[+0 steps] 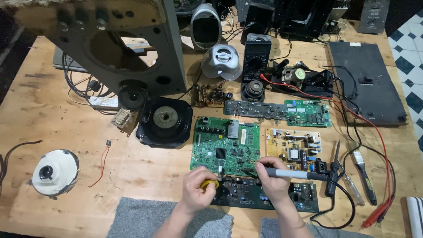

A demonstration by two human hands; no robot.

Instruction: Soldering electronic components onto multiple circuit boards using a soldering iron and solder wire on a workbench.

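My left hand [198,187] is closed on a small yellow-handled tool [210,184], its tip at the near edge of the large green circuit board [225,143]. My right hand [272,178] grips a grey soldering iron [294,173] like a pen, tip pointing left toward the same spot. Both hands rest over a dark circuit board [304,198] lying near the table's front edge. The iron's black cable [348,207] loops off to the right.
A yellow power board [293,147], a long green board [277,112], a black speaker driver [165,121], a multimeter [256,55], red and black test leads [383,176], a brush [365,174], a white motor part [55,172] and a speaker cabinet panel [119,44] crowd the wooden table [53,119].
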